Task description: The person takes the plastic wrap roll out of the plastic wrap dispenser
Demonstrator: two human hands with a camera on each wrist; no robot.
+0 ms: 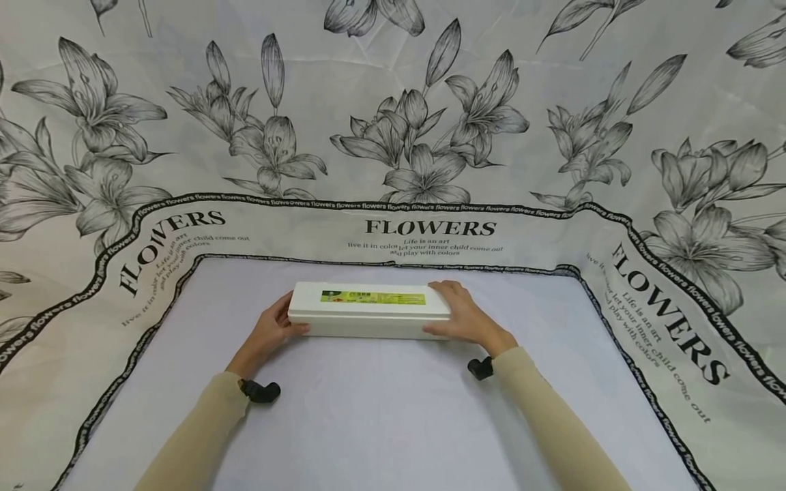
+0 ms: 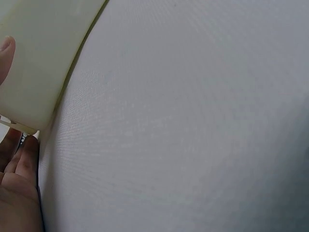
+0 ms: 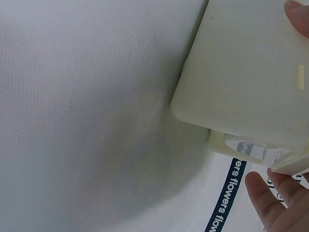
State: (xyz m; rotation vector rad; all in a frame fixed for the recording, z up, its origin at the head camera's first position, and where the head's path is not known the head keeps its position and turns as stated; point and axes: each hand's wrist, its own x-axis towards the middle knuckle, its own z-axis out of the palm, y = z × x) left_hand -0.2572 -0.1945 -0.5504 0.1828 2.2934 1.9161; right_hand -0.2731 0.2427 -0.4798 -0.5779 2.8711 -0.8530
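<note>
A long white box (image 1: pixel 368 326) with a flat top and a yellow-green printed label (image 1: pixel 372 298) lies lengthwise across the white surface. My left hand (image 1: pixel 274 329) grips its left end, thumb on the front face and fingers round the end and behind. At the other end my right hand (image 1: pixel 462 315) holds the box, thumb low on the front and fingers reaching over the far edge. In the left wrist view, a thumb (image 2: pixel 6 58) touches the pale box side. The right wrist view shows a narrow slot (image 3: pixel 300 76) in the box wall. What is inside is hidden.
White cloth (image 1: pixel 381 409) covers the work surface. A black-edged border printed FLOWERS (image 1: pixel 430 228) runs round it, with flower-patterned fabric (image 1: pixel 424 170) rising behind and at the sides. A small black device (image 1: pixel 260 391) sits at the left wrist, another (image 1: pixel 481 369) at the right.
</note>
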